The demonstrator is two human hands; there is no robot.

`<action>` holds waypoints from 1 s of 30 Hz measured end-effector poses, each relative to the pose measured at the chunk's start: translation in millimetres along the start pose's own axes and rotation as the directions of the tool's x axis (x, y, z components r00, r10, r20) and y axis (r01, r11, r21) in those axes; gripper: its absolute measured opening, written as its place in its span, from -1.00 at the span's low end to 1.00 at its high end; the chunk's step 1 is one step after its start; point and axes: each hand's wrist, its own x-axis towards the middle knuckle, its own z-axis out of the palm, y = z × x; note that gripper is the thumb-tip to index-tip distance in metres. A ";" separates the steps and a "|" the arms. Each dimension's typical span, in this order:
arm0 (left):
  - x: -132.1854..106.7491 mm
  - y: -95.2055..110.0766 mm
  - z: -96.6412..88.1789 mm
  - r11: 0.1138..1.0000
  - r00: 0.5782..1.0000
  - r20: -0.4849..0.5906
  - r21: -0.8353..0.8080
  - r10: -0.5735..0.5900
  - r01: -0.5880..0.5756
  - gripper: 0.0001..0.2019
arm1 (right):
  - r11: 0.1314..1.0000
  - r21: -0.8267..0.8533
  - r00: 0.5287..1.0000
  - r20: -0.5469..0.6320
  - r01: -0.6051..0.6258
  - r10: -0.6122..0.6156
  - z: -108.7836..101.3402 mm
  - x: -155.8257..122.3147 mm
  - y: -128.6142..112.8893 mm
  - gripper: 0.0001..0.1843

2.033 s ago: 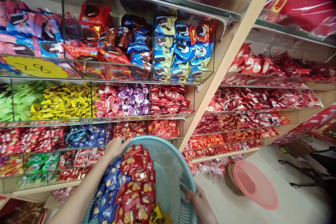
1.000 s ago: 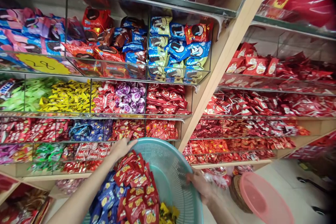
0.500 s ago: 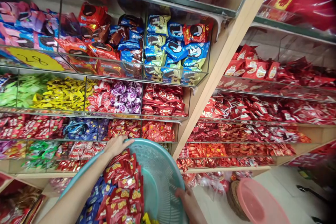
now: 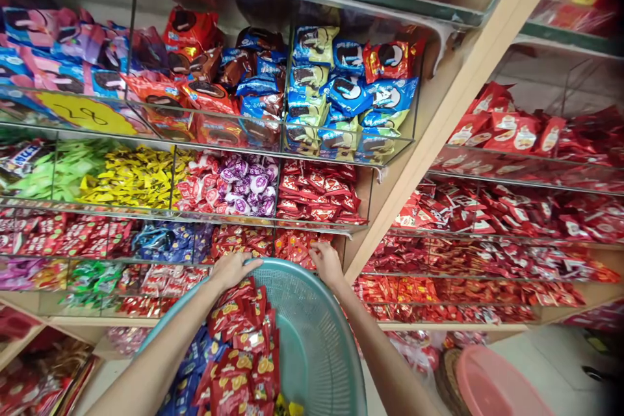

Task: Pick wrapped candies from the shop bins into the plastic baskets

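A green-teal plastic basket [image 4: 324,338] is in front of me, tilted so its inside shows. My left hand [image 4: 233,271] grips its far rim. Inside, on the left, lie red packets with orange-slice pictures [image 4: 244,364] and blue packets [image 4: 188,370], with a bit of yellow wrapper [image 4: 287,407] at the bottom. My right hand [image 4: 327,264] is off the basket, just beyond its rim. Its fingers are bent but apart, at the front of a shelf bin of orange-red packets [image 4: 295,246]. Nothing shows between those fingers.
Glass-fronted shelves hold wrapped sweets: yellow ones [image 4: 131,175], purple-and-white ones [image 4: 248,182] and biscuit packs [image 4: 348,94] above. A slanting wooden post [image 4: 439,123] divides the shelves. A pink basket [image 4: 492,383] stands on the floor at the right.
My right hand has let go of the basket's right side and reached up and forward to the shelf bin. My left hand stays on the rim. The view has shifted slightly.
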 end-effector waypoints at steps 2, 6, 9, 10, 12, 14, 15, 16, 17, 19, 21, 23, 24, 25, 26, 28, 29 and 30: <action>-0.1 -0.7 0.8 1.000 1.000 0.000 0.005 0.010 -0.010 -0.42 | 0.998 -0.052 1.000 0.013 -0.023 0.024 13.0 18.5 -1.8 -0.77; 0.0 -3.0 3.7 0.999 1.000 -0.008 0.041 0.018 -0.018 -0.39 | 0.991 -0.104 0.996 0.026 -0.082 0.085 29.9 32.6 -2.0 -0.87; 0.6 -5.5 5.9 0.998 0.999 -0.010 0.050 0.031 -0.030 -0.37 | 0.992 -0.066 0.994 0.015 -0.104 0.105 34.0 33.0 -0.9 -0.90; 0.9 -6.5 6.5 0.998 0.999 -0.007 0.048 0.033 -0.033 -0.36 | 0.994 -0.037 0.994 0.011 -0.104 0.105 33.7 32.5 -0.3 -0.89; 1.6 -8.2 7.4 0.999 0.999 -0.007 0.036 0.037 -0.037 -0.36 | 0.995 0.044 0.996 0.006 -0.094 0.094 30.4 30.9 1.4 -0.86; 2.4 -9.4 8.0 0.999 0.999 -0.017 0.027 0.029 -0.029 -0.37 | 0.986 0.146 0.997 -0.010 -0.076 0.079 23.8 27.3 3.2 -0.86; 2.7 -9.7 8.2 0.999 0.999 -0.022 0.025 0.026 -0.025 -0.37 | 0.978 0.199 0.997 -0.026 -0.068 0.075 19.5 24.4 4.0 -0.86; 3.0 -9.9 8.4 0.999 0.999 -0.025 0.022 0.025 -0.024 -0.38 | 0.966 0.250 0.996 -0.048 -0.061 0.076 15.1 20.4 4.5 -0.85; 3.1 -9.9 8.5 0.999 0.999 -0.025 0.021 0.025 -0.025 -0.38 | 0.952 0.299 0.994 -0.072 -0.057 0.082 10.6 15.5 4.6 -0.81; 3.0 -9.7 8.4 0.999 0.999 -0.023 0.022 0.029 -0.028 -0.37 | 0.920 0.386 0.988 -0.109 -0.058 0.108 2.7 2.8 3.2 -0.73; 2.3 -9.3 8.1 0.999 0.999 -0.020 0.024 0.028 -0.027 -0.36 | 0.889 0.452 0.984 -0.112 -0.076 0.141 -3.1 -12.4 -1.1 -0.67; 1.6 -8.9 7.7 0.999 1.000 -0.016 0.021 0.025 -0.025 -0.36 | 0.811 0.573 0.981 -0.054 -0.121 0.185 -7.2 -28.0 -8.7 -0.64; 1.3 -8.7 7.6 1.000 1.000 -0.013 0.018 0.024 -0.024 -0.36 | 0.746 0.650 0.980 -0.010 -0.146 0.201 -9.0 -35.2 -13.7 -0.64; 1.1 -8.5 7.6 1.000 1.000 -0.012 0.016 0.021 -0.021 -0.36 | 0.668 0.724 0.977 0.038 -0.173 0.211 -10.8 -41.7 -19.3 -0.64; 1.0 -8.4 7.7 1.000 1.000 -0.010 0.015 0.019 -0.018 -0.36 | 0.587 0.785 0.973 0.085 -0.197 0.213 -12.7 -47.5 -25.3 -0.65; 1.0 -8.1 8.1 1.000 1.000 -0.012 0.019 0.015 -0.014 -0.36 | 0.480 0.848 0.969 0.142 -0.225 0.204 -16.9 -56.8 -37.6 -0.66; 1.1 -8.0 8.2 1.000 1.000 -0.016 0.023 0.014 -0.014 -0.35 | 0.457 0.859 0.968 0.157 -0.232 0.197 -19.1 -60.4 -43.4 -0.67; 1.1 -7.9 8.3 1.000 1.000 -0.022 0.028 0.015 -0.014 -0.35 | 0.445 0.864 0.968 0.166 -0.236 0.190 -21.3 -63.5 -48.7 -0.68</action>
